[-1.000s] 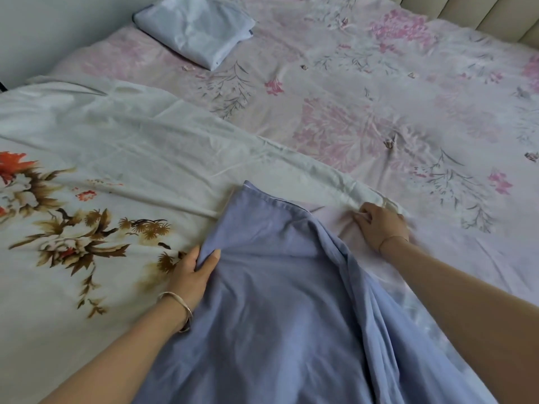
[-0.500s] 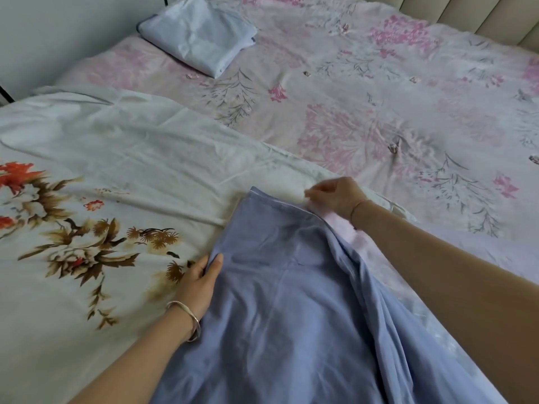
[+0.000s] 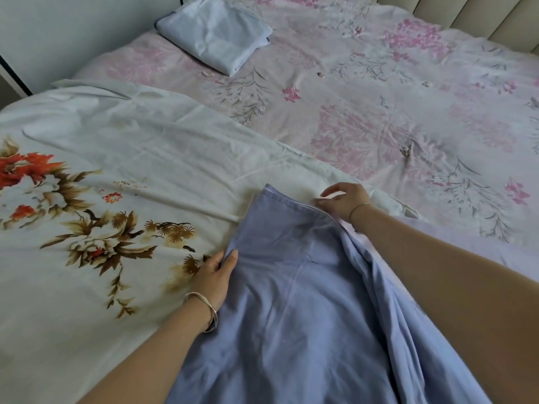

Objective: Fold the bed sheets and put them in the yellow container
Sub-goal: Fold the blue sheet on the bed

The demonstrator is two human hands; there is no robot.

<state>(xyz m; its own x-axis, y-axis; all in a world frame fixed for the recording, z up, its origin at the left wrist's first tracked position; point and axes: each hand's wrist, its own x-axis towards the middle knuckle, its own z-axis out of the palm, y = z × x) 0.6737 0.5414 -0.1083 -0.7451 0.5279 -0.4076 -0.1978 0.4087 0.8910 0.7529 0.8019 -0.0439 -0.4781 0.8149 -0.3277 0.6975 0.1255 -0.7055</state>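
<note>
Blue sheet (image 3: 306, 301) front and centre, running from the middle of the view down to 6 o'clock and lying over a white sheet with orange and brown flowers (image 3: 116, 176), which fills the 9 o'clock side. Left hand (image 3: 214, 275) is on the blue sheet's left edge, at about 7 o'clock. The thumb sits on top and the fingers curl under, so the hem is gripped. A silver bangle (image 3: 204, 310) sits on that wrist. Right hand (image 3: 345, 201), just right of centre, pinches the blue sheet's top hem near its right corner between thumb and forefinger. The other fingers are lifted and loosely bent. A thin band (image 3: 360, 207) circles that wrist. The top hem runs fairly flat between the two hands, and the sheet's right side is bunched in folds under the right forearm. Up at 11 o'clock, a folded pale-blue sheet (image 3: 215, 33) rests on the pink-flowered bedcover (image 3: 379, 112), which spreads away to 2 o'clock. A padded headboard (image 3: 466, 16) is at 1 o'clock.
</note>
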